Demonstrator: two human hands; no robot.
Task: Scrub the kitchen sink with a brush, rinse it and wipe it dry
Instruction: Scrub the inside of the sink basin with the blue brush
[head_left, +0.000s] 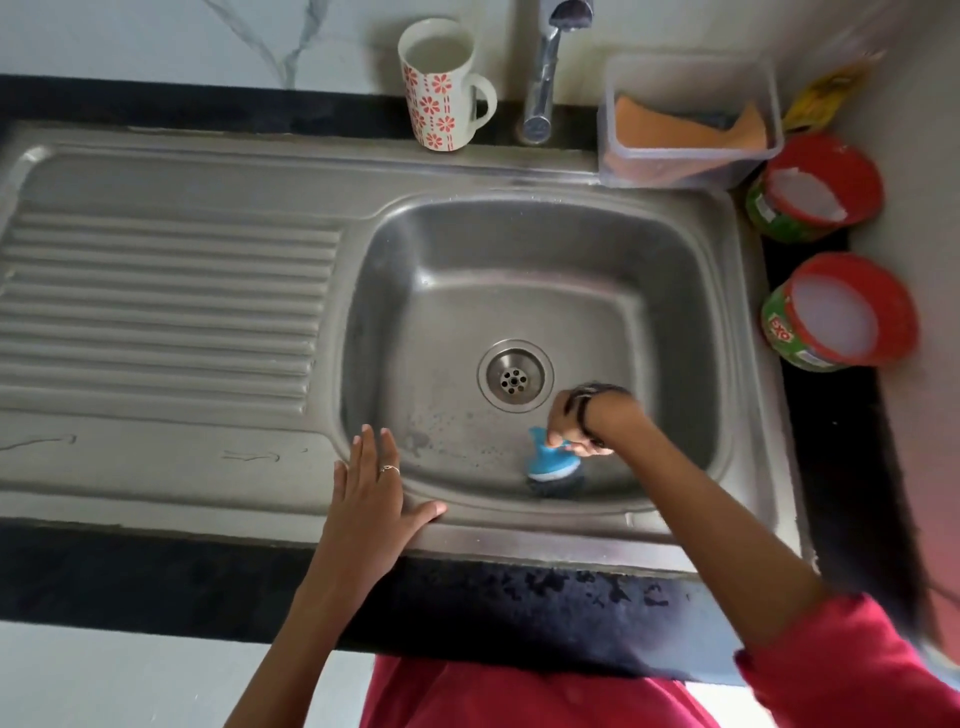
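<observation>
One brush (553, 465) in the right hand (582, 423) — two red tubs (815, 189) beside one sink (519, 249).

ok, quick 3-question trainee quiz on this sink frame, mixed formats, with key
1. True or false: the left hand grips the brush.
2. Where is the brush head working? A) on the ribbed drainboard B) in the basin, at the near wall, on the person's side of the drain C) under the tap
3. Fill in: the floral mug stands on the sink's back ledge, just ___ of the tap as the person sees it.

Key:
1. False. The right hand holds it; the left hand lies flat and open on the sink front rim.
2. B
3. left
</observation>
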